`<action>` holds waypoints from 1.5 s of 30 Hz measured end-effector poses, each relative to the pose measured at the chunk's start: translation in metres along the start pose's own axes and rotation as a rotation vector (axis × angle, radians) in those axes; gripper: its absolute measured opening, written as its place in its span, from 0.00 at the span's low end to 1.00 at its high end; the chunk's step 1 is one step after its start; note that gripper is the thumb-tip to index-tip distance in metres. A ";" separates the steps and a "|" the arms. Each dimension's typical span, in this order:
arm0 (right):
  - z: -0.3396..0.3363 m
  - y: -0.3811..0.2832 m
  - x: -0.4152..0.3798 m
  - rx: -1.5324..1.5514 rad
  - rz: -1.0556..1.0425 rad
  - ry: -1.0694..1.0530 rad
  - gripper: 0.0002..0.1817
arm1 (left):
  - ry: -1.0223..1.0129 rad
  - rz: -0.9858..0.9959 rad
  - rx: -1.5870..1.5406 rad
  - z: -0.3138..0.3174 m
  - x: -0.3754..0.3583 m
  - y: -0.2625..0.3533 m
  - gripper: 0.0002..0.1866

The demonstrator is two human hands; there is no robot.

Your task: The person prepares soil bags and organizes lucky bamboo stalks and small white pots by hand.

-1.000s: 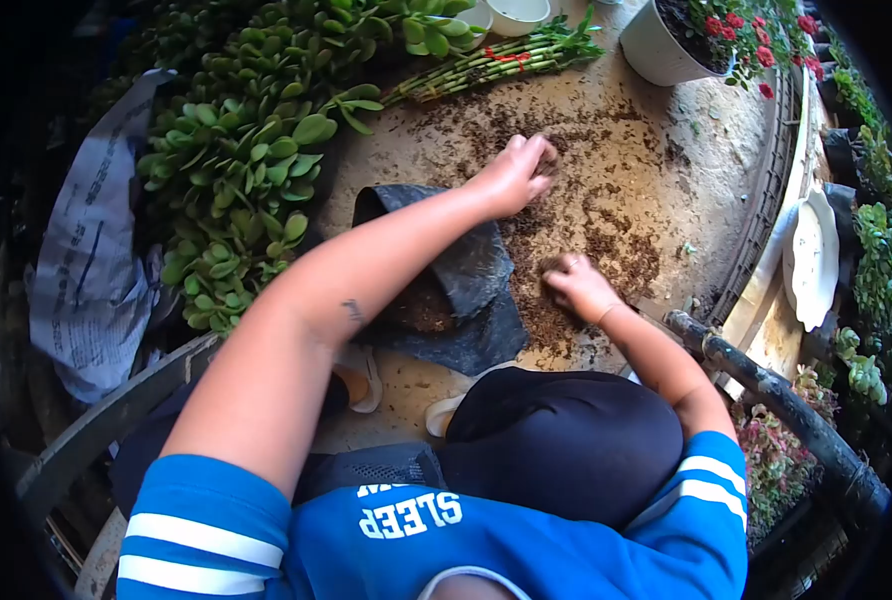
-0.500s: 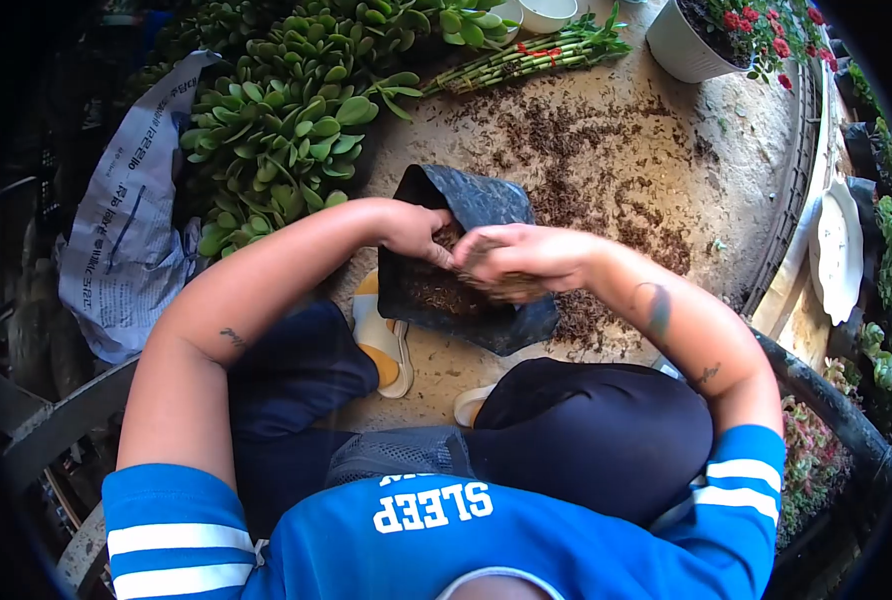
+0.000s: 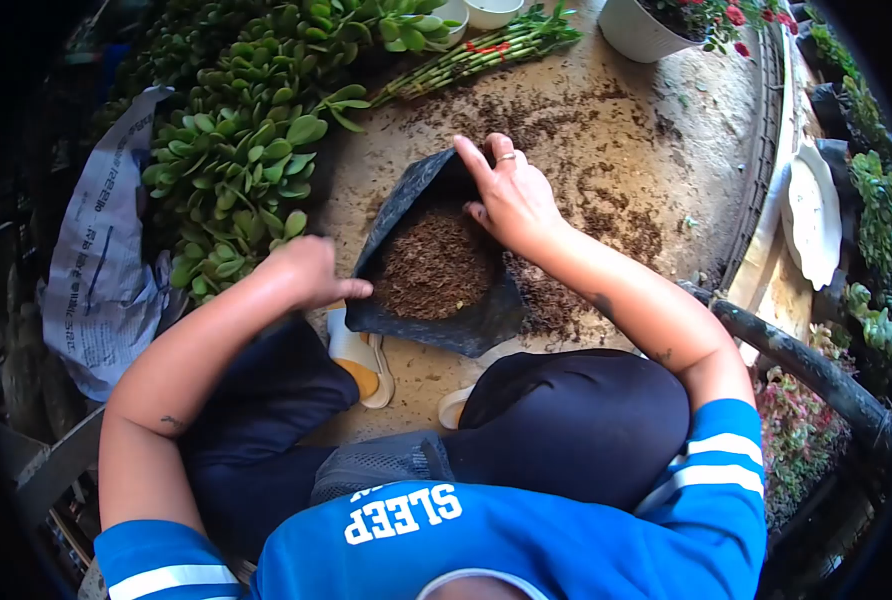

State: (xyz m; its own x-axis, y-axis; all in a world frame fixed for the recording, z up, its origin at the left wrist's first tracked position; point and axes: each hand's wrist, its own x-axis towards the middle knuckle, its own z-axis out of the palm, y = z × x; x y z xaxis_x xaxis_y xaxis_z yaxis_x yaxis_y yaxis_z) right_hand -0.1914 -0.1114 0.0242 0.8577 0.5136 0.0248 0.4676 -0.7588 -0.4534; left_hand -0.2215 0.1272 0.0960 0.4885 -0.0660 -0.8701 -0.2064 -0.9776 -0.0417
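Observation:
A black plastic planting bag (image 3: 446, 333) stands on the ground in front of me, its mouth facing up. Brown, fibrous potting soil (image 3: 434, 265) fills much of it. My right hand (image 3: 514, 195) grips the far right rim, index finger over the edge and thumb on the inner side; a ring shows on one finger. At the bag's left edge is my left hand (image 3: 311, 272), slightly blurred, thumb stretched toward the rim and apart from the other fingers. Nothing shows in that hand.
Leafy jade plants (image 3: 236, 150) crowd the left, beside a crumpled printed sheet (image 3: 96, 260). Tied bamboo stalks (image 3: 466, 62) lie behind the bag. Spilled soil (image 3: 616, 215) covers the ground to the right. A white flowerpot (image 3: 641, 32) and a white dish (image 3: 813, 215) stand farther right.
Both hands were together over the bag's mouth, the right one blurred. They have since parted: left to the bag's left edge, right to its far rim. The bag now gapes wider, showing more soil.

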 end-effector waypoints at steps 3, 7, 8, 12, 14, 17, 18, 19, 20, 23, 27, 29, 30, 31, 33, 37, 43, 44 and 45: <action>-0.004 0.012 0.004 0.041 0.174 -0.015 0.33 | -0.318 -0.043 -0.302 0.040 0.013 -0.017 0.35; -0.005 0.038 0.015 0.377 0.350 -0.367 0.10 | -0.405 0.020 -0.653 0.053 0.003 -0.002 0.23; -0.013 0.044 0.018 0.410 0.334 -0.409 0.10 | -0.327 0.055 -0.615 0.045 0.004 0.002 0.22; -0.085 0.064 0.022 0.363 0.419 -0.429 0.12 | -0.147 0.228 -0.677 -0.017 0.003 0.025 0.16; -0.117 0.087 0.026 0.100 0.478 -0.353 0.11 | -0.096 0.370 -0.679 -0.055 0.006 0.048 0.16; -0.158 0.130 0.043 -0.371 0.607 -0.468 0.12 | 0.134 0.654 -0.527 -0.100 0.030 0.095 0.22; -0.170 0.144 0.046 -0.448 0.627 -0.475 0.12 | 0.110 0.642 -0.448 -0.112 0.046 0.112 0.23; -0.174 0.178 0.050 -0.478 0.643 -0.544 0.12 | 0.103 0.641 -0.356 -0.125 0.055 0.129 0.22; -0.179 0.194 0.050 -0.494 0.699 -0.558 0.12 | 0.221 0.606 -0.279 -0.132 0.072 0.147 0.22; -0.175 0.249 0.049 -0.570 0.836 -0.550 0.14 | 0.311 0.504 -0.179 -0.149 0.105 0.181 0.23; -0.154 0.247 0.009 -0.489 0.997 -0.008 0.17 | 0.354 0.336 -0.280 -0.149 0.140 0.196 0.21; -0.140 0.248 -0.003 -0.401 0.934 0.062 0.17 | 0.378 0.321 -0.325 -0.139 0.147 0.192 0.18; -0.138 0.245 -0.006 -0.348 0.911 0.031 0.18 | 0.444 0.473 -0.409 -0.134 0.157 0.188 0.18; -0.132 0.241 -0.010 -0.317 0.889 0.168 0.18 | 0.504 0.631 -0.491 -0.130 0.167 0.186 0.17; -0.130 0.223 -0.012 -0.269 0.858 0.350 0.17 | 0.350 0.678 -0.700 -0.130 0.167 0.180 0.15; -0.128 0.203 -0.014 -0.044 0.726 0.534 0.12 | 0.513 0.738 -0.079 -0.132 0.167 0.142 0.14; -0.040 0.072 -0.036 -0.021 -0.031 0.429 0.04 | 0.520 0.540 0.305 -0.113 0.218 0.109 0.27; -0.016 0.061 -0.053 -0.019 -0.050 0.354 0.04 | 0.623 0.522 0.223 -0.102 0.238 0.106 0.30; 0.006 0.057 -0.065 -0.011 -0.069 0.280 0.04 | 0.720 0.500 0.139 -0.095 0.252 0.109 0.33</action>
State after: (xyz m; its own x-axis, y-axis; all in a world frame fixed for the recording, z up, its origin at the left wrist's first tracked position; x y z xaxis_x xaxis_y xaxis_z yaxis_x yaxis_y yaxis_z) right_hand -0.2216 -0.1851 -0.0090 0.8485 0.4349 0.3017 0.5283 -0.7307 -0.4324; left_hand -0.0404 -0.0146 -0.0809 0.7189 -0.6345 -0.2838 -0.6167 -0.7706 0.1609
